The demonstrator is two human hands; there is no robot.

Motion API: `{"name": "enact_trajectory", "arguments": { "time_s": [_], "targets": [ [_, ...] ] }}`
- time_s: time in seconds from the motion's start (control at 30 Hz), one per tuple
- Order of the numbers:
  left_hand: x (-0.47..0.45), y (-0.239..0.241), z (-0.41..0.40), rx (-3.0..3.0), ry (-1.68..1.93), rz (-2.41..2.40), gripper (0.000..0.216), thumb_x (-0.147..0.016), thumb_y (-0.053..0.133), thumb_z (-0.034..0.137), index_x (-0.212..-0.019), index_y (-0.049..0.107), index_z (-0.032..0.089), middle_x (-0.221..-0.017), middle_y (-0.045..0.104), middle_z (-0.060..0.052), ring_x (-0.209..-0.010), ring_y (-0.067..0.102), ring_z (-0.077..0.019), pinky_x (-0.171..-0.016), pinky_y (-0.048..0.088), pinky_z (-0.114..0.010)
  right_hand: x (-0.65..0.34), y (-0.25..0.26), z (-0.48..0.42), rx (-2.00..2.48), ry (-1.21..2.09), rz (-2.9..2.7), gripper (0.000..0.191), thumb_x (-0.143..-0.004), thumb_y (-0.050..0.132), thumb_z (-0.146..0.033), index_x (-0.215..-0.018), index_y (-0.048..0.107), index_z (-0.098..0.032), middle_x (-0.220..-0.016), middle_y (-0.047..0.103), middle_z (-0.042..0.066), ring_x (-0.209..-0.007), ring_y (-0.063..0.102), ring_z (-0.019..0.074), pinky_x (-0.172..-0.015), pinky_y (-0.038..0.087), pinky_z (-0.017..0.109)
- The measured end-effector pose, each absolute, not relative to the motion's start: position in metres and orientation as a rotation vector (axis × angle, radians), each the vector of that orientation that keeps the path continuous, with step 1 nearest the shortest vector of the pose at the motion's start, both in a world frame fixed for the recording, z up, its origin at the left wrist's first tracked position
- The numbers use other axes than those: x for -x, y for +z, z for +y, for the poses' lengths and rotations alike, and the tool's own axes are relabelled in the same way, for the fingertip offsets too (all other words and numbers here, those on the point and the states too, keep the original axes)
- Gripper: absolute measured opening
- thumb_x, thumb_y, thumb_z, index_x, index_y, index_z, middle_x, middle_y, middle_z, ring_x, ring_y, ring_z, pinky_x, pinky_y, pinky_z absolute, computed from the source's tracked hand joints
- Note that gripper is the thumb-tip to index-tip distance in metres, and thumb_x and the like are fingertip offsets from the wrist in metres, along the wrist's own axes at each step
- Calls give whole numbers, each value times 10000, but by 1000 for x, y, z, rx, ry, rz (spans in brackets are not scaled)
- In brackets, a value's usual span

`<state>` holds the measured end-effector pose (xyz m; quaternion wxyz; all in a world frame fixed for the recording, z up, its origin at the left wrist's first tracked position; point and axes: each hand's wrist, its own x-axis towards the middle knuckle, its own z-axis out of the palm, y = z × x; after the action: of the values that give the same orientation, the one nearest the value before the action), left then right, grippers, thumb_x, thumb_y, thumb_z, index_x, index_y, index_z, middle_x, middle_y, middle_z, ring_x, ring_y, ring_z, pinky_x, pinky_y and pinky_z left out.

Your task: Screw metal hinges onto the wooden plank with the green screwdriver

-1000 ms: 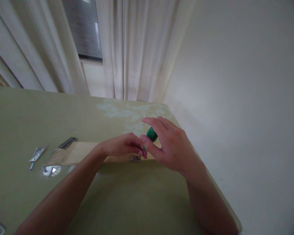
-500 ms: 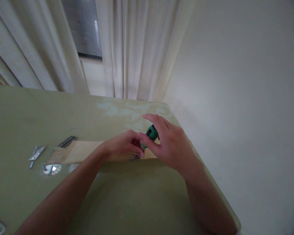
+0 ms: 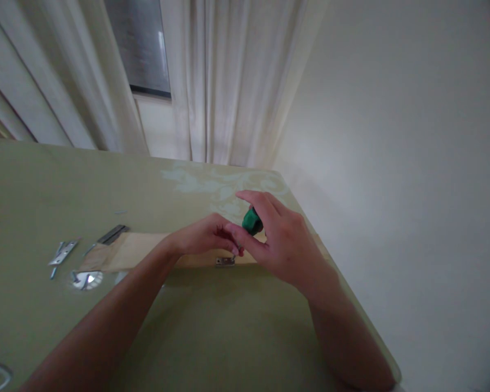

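A screwdriver with a green handle [image 3: 252,222] slants down toward a small metal hinge [image 3: 225,261] on the near edge of a pale wooden board [image 3: 145,247]. My right hand [image 3: 283,239] grips the handle between thumb and fingers, with its index finger stretched out over the top. Beside it, my left hand [image 3: 208,235] is closed, its fingertips pinched around the screwdriver's lower shaft just above the hinge. Those fingers partly hide the tip and any screw under it. The board lies flat, and both hands and forearms cover parts of it.
Left of the board lie a silver hinge [image 3: 64,253] with screws, a dark metal strip [image 3: 112,234] and a small shiny dish [image 3: 87,280] holding screws. The green table's [image 3: 212,337] right edge runs beside my right arm. Curtains [image 3: 232,81] hang behind.
The green handle has turned in my right hand. My left fingertips have shifted slightly, showing more of the hinge's right end. The board stays in place.
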<state>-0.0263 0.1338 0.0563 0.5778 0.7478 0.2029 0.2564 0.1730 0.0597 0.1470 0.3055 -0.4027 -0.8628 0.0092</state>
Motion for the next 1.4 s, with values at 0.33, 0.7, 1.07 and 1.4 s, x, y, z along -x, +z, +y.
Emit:
{"name": "enact_trajectory", "arguments": {
  "time_s": [0.33,0.7,1.07,1.4],
  "targets": [
    [31,67,132,-1873,544,439,88,-896,738,207,-847,789,155,-816,774,-10,-773,688,-134,-745,556,-224,-172,146,59,1038,70,-2280,397,-1037,608,-382,-1392,534,-222,-1183,715,81,-1005,685,217,-854,542,353],
    [26,62,132,-1833,612,531,123,-866,793,258,-853,771,138,-804,763,-16,-761,695,-148,-714,562,-242,-172,145,59,1053,53,-2276,428,-1044,591,-417,-1419,518,-223,-1221,715,87,-1006,692,223,-890,542,371],
    [31,66,132,-1908,565,444,165,-928,736,287,-841,816,172,-809,786,-17,-780,704,-148,-739,561,-232,-172,145,59,1049,43,-2276,407,-1048,595,-392,-1412,518,-227,-1220,710,83,-1041,686,224,-886,543,369],
    [28,65,132,-1873,570,504,125,-853,807,251,-816,753,145,-742,721,16,-707,644,-116,-658,514,-201,-172,145,59,1049,81,-2282,414,-1046,598,-401,-1418,513,-240,-1232,715,88,-1023,700,228,-888,551,375]
  ]
}}
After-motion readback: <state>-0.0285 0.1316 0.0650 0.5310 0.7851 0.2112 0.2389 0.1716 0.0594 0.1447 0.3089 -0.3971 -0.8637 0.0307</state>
